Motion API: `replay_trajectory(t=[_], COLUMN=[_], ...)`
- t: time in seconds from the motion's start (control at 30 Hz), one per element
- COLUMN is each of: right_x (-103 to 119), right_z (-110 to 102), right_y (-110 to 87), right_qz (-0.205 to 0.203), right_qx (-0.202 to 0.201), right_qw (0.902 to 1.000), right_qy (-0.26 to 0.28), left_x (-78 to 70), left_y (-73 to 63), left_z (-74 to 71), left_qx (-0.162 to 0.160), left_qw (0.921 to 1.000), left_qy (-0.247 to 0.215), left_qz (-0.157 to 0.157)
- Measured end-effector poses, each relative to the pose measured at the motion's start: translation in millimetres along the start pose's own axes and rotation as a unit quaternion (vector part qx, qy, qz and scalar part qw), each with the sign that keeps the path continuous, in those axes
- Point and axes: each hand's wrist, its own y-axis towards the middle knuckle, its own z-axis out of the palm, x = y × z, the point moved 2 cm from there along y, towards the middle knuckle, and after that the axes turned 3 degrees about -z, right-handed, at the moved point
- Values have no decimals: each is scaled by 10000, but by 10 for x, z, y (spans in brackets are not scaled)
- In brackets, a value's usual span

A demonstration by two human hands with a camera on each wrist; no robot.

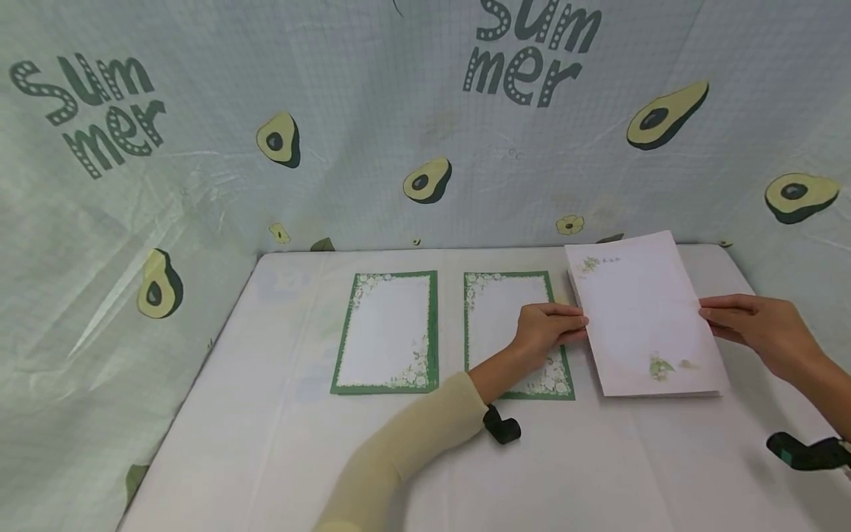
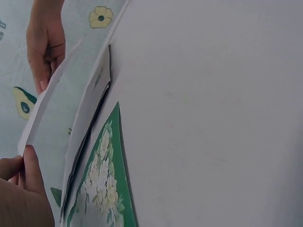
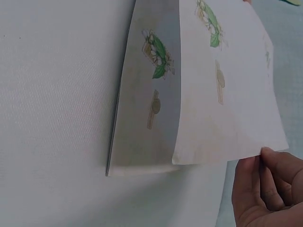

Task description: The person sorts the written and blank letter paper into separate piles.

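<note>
Both hands hold a white sheet of printed paper (image 1: 641,318) up by its two long sides, at the right of the table. My left hand (image 1: 541,332) pinches its left edge, fingers and thumb together. On the opposite edge, my right hand (image 1: 764,329) pinches it the same way. Beneath the raised sheet lies a stack of paper (image 3: 142,137) with the same leaf print, apart from the sheet in the right wrist view. A green-bordered floral sheet (image 1: 492,318) lies partly behind my left hand and forearm.
Another green-bordered sheet (image 1: 388,329) lies farther left on the white-covered table (image 1: 279,443). A pale curtain (image 1: 359,89) printed with avocados and lettering hangs behind and at the sides. Dark wrist devices (image 1: 503,428) are worn on both wrists.
</note>
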Motion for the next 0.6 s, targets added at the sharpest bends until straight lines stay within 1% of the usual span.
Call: replay_trajectory(t=[0.1,0.33,0.6], right_x=[-20,-103,-185], right_z=[-22,-7,-2], right_y=[8,19,48], right_qz=[26,101,217], right_qx=[-28,-3,39], right_qw=[10000,9999,9998], right_qy=[25,39,9], left_x=[7,39,63], left_y=[23,57,102], left_z=[47,108,139], left_qx=[8,-277,-403], left_qw=[10000,9996,9991], left_qy=[-13,34,73], left_qz=[30,-72,-70])
